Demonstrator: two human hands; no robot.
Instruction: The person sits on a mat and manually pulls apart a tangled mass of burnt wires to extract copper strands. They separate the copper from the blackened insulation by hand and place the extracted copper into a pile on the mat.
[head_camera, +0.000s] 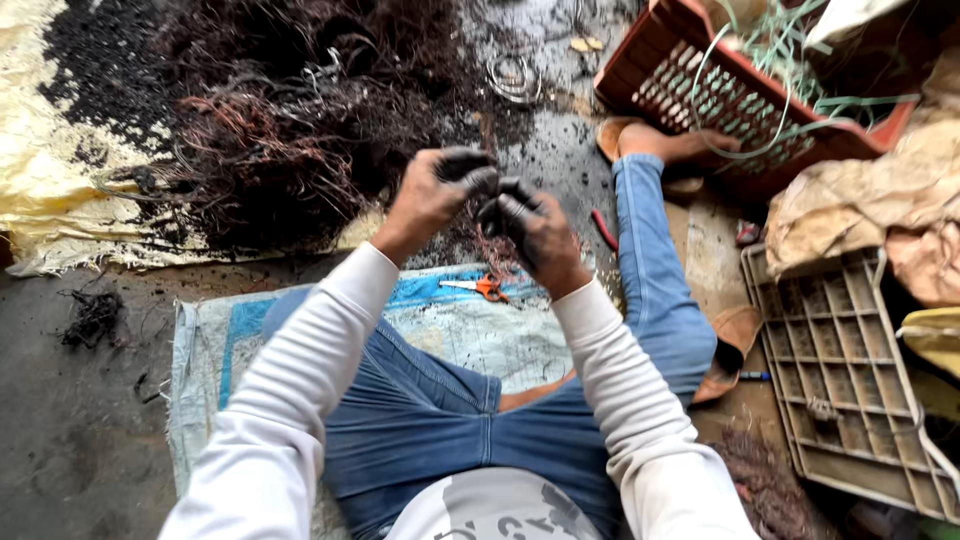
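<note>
Thin reddish wire strands (493, 245) dangling, tangled; soot-blackened left hand (438, 190) and right hand (530, 225) fingers pinching them together.

No labels, signs or screens show. For packaging, a red plastic crate (745, 105) lies tilted at the upper right with green strapping spilling from it, and a grey-beige plastic crate (845, 375) lies flat at the right edge. Crumpled brown sacking (870, 200) is heaped between them.

Both soot-black hands, left hand (432, 190) and right hand (533, 228), pinch thin wire strands (493, 248) dangling below touching fingertips (488, 183), orange scissors (484, 287) beneath.
</note>
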